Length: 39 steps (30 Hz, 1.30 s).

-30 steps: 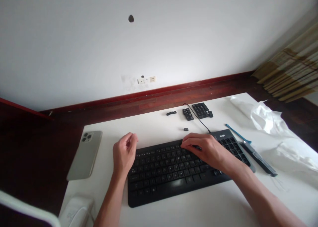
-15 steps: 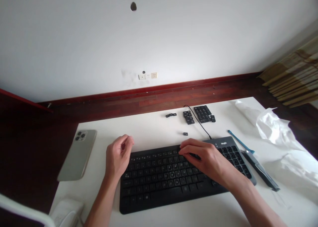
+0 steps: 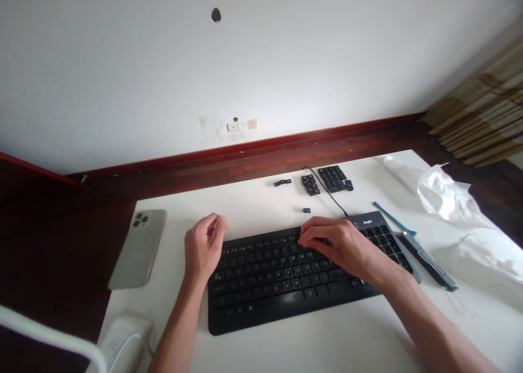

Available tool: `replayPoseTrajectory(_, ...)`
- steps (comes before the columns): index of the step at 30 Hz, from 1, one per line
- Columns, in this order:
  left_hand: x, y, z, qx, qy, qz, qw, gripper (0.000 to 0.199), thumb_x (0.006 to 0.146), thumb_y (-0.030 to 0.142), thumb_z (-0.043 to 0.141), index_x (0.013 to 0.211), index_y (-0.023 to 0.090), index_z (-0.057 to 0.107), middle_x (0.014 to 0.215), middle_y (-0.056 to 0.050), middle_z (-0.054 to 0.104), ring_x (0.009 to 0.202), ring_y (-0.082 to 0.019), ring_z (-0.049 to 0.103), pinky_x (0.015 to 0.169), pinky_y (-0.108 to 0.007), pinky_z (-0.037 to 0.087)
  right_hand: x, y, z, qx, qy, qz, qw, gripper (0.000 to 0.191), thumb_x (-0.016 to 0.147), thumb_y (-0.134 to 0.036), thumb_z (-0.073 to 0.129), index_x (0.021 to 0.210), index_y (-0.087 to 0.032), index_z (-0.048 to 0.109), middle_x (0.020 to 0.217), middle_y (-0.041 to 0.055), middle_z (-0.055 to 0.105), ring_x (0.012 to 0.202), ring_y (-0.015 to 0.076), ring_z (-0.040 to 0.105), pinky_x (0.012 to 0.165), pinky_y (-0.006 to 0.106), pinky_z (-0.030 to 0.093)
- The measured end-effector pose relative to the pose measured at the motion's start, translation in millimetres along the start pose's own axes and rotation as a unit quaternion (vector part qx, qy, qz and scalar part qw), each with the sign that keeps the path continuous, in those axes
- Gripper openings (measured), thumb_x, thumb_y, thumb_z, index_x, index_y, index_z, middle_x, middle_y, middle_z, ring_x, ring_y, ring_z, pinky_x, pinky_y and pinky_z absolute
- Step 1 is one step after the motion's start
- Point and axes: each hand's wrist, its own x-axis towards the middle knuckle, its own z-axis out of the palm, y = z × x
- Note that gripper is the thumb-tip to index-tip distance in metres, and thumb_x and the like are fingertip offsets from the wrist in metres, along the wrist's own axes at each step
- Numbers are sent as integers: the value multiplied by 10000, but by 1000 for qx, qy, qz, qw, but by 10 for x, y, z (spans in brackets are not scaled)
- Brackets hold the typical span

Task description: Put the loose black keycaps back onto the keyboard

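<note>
A black keyboard (image 3: 281, 297) lies on the white table; the number-pad section at its right end shows empty key sockets. My right hand (image 3: 330, 239) is over the upper right part of the keyboard, fingertips pinched together at the top key row; anything between them is too small to tell. My left hand (image 3: 205, 245) is curled at the keyboard's upper left corner, and what it may hold is hidden. Behind the keyboard lie a single loose keycap (image 3: 306, 211), a short row of keycaps (image 3: 283, 182), a small group (image 3: 311, 185) and a larger block (image 3: 333, 178).
A phone (image 3: 137, 253) lies at the left of the table (image 3: 245, 199). Right of the keyboard are a blue pry tool (image 3: 394, 219), a dark long tool (image 3: 427, 261) and clear plastic bags (image 3: 445, 196). A white device (image 3: 125, 343) stands front left. The cable runs behind the keyboard.
The camera view has shifted slightly, so the table and keyboard appear a little higher. Both hands keep nearly the same pose and place at the keyboard.
</note>
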Motion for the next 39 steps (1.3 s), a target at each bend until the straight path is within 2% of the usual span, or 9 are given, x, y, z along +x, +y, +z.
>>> replayPoseTrajectory(4,1,-4,8,13,2,2,1000,364,985,383,511,677,201,582,602,35,552,569,-116,463,605,-233,356,-2,28,26,-6,18,-9,1000,207,1009,-243,563,994,-258,769,1093,28,762,970,198,734,884,294,576)
replayPoseTrajectory(8,7,-11,13,12,-1,3,1000,360,986,383,508,682,203,578,618,34,569,577,-117,477,609,-235,356,-8,40,36,-20,24,-15,999,195,997,-259,583,1041,-261,773,1096,39,770,957,212,741,864,317,593)
replayPoseTrajectory(14,15,-11,17,12,-3,2,1000,364,984,393,499,683,203,574,610,35,557,576,-119,482,611,-235,352,-2,5,38,-15,32,-10,999,180,987,-259,590,971,-255,769,1074,35,769,925,204,746,826,303,591)
replayPoseTrajectory(23,23,-10,37,0,4,13,1000,362,965,409,493,678,202,570,597,33,538,585,-124,476,610,-237,334,-10,-48,47,-11,36,-8,999,148,956,-173,594,910,-224,725,990,40,760,861,188,721,755,286,556)
replayPoseTrajectory(30,28,-3,37,15,18,31,999,363,950,414,484,671,205,584,585,33,543,574,-128,478,608,-247,318,-9,-25,54,-11,39,-42,998,98,912,-162,635,883,-201,720,923,32,751,803,164,708,740,261,545)
replayPoseTrajectory(39,29,-4,34,32,25,36,999,365,919,433,466,659,216,601,577,16,559,578,-151,489,606,-260,312,-31,-59,54,-34,42,-75,996,124,870,-150,620,887,-190,736,879,44,755,782,176,702,746,280,554)
